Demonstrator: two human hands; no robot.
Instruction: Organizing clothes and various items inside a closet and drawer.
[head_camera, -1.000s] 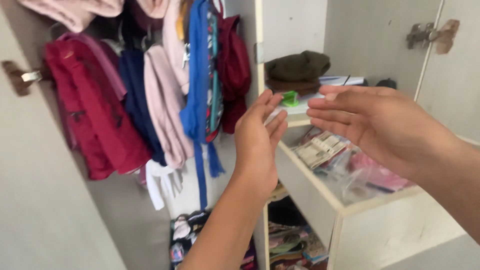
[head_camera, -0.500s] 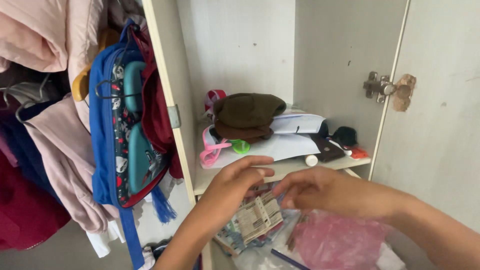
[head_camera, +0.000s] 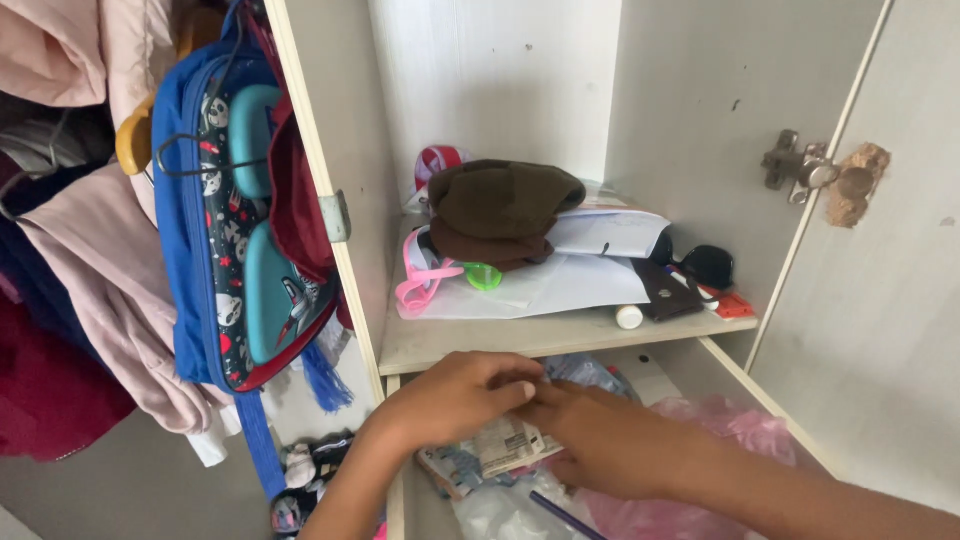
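Nearest me, my left hand (head_camera: 455, 397) and right hand (head_camera: 600, 450) meet fingertip to fingertip over a printed paper packet (head_camera: 505, 446) on the lower shelf; whether either pinches it I cannot tell; a pink plastic bag (head_camera: 720, 425) lies beside; above, a brown cap (head_camera: 500, 205) tops white papers (head_camera: 570, 285); left hangs a blue backpack (head_camera: 230, 240).

Upper shelf (head_camera: 470, 340): white papers (head_camera: 560, 285), brown cap (head_camera: 500, 205) on top, pink glasses (head_camera: 420, 285), dark wallet (head_camera: 665, 290).
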